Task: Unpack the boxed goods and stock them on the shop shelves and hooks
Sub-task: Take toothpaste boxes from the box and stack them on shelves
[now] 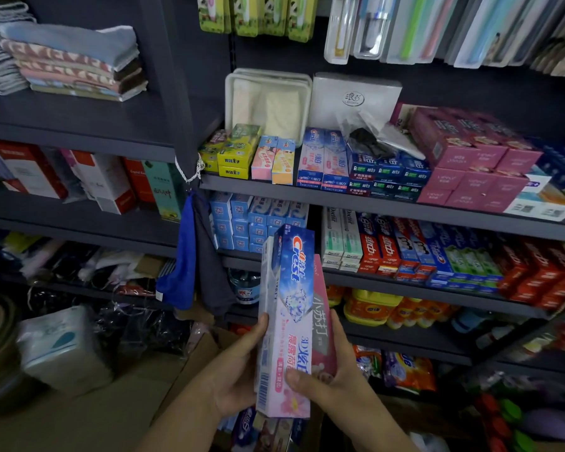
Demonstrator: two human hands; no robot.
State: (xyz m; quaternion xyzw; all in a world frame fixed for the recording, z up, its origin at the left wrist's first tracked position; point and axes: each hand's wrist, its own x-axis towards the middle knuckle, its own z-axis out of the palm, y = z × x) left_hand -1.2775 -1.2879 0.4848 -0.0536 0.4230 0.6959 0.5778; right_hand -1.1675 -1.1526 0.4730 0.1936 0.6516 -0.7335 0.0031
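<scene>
Below the toothpaste shelves: both hands are up in front of the dark metal shop shelving (388,203), and we have stock in play.
Item: a long white-and-pink Crest toothpaste carton (286,324), standing nearly upright, tilted a little to the right, with a second pink carton (323,321) tucked just behind it.
Left hand: the left hand (238,363) is wrapped round the carton's lower left edge, thumb lying up its side.
Right hand: the right hand (333,370) clamps the lower right, thumb across the printed front, fingers round the pink carton behind.
Position: the cartons are held in the air, low in front of the shelving and touching none of it.
Target, by my reading: the matching row of white-and-pink Crest cartons (323,158) on the shelving's upper toothpaste level, above and slightly right of the held pair.
Handling: thin card, light and stiff along its length, but the walls would dent under a hard squeeze; glossy print may slip.
Best hold: by the long edges near the middle, so the tall end doesn't swing.
Source box: a brown cardboard box (203,357) sits below the shelving, beneath the hands.
</scene>
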